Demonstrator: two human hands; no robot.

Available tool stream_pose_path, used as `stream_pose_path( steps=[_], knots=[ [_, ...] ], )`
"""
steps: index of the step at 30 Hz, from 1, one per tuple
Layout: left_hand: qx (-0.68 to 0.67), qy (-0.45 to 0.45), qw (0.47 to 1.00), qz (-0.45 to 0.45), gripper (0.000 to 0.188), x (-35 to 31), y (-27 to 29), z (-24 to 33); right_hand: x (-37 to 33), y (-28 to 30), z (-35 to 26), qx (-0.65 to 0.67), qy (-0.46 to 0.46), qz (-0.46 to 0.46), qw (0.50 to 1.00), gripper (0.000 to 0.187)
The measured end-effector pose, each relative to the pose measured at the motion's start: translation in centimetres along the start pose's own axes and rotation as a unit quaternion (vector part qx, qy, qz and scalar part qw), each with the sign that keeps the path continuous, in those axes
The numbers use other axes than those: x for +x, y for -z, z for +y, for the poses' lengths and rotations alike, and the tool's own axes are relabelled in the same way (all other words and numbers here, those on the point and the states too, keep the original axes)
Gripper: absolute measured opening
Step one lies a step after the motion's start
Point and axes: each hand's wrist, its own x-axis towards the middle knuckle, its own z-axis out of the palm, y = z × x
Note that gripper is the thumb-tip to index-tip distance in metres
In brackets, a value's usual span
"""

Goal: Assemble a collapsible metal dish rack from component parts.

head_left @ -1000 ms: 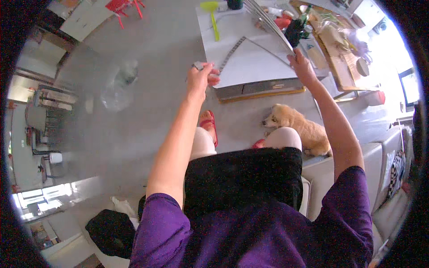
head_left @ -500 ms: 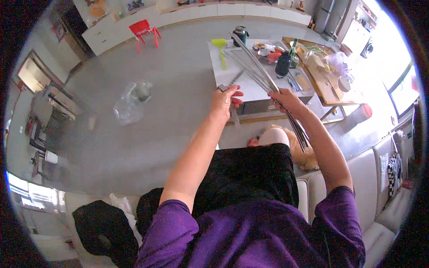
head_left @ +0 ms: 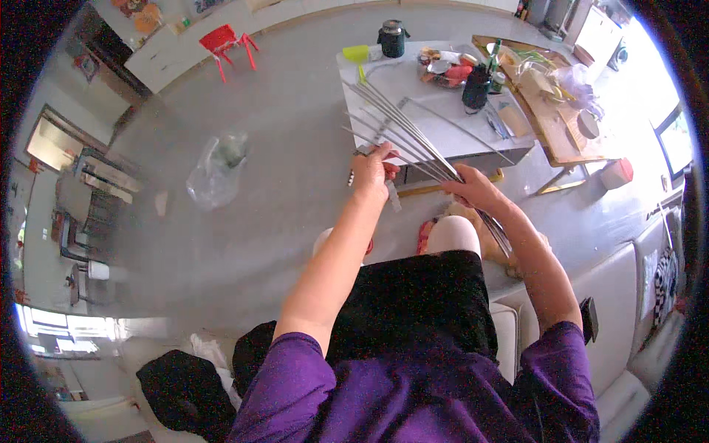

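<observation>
My right hand (head_left: 475,187) is closed round a bundle of thin metal rods (head_left: 422,140). Their far ends fan out over the white table (head_left: 436,111), and the near ends run back under my right forearm. Left of the rods, my left hand (head_left: 371,171) has its fingers curled by a small grey piece (head_left: 362,151), largely hidden by the hand. A narrow dashed strip (head_left: 382,131) shows just beyond that hand. One separate rod (head_left: 461,131) stretches diagonally across the tabletop, its near end at the front edge.
A lime-green spatula (head_left: 356,54), dark jar (head_left: 393,38), food tray (head_left: 443,68) and black-wrapped bottle (head_left: 476,90) stand on the table. A wooden table (head_left: 565,148) adjoins it. A clear plastic bag (head_left: 218,171) and red chair (head_left: 225,46) are on the floor; tan fur (head_left: 496,240) shows beside my leg.
The rods in my right hand have swung left and spread into a wider fan. A separate rod now shows across the table. My left hand stays nearly in place, and the view has shifted slightly.
</observation>
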Motion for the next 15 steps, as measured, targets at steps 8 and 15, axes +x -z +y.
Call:
stream_pose_path(
  steps=[8, 15],
  knots=[
    [-0.022, 0.055, 0.998, -0.026, 0.015, 8.1, -2.3, -4.9, 5.9, 2.8, 7.0, 0.099, -0.031, 0.026, 0.994, 0.020],
    [0.217, -0.013, 0.976, 0.001, 0.029, 14.1, -3.5, -5.5, 10.3, 5.7, 13.9, 0.046, -0.044, 0.190, 0.980, 0.017]
  ],
)
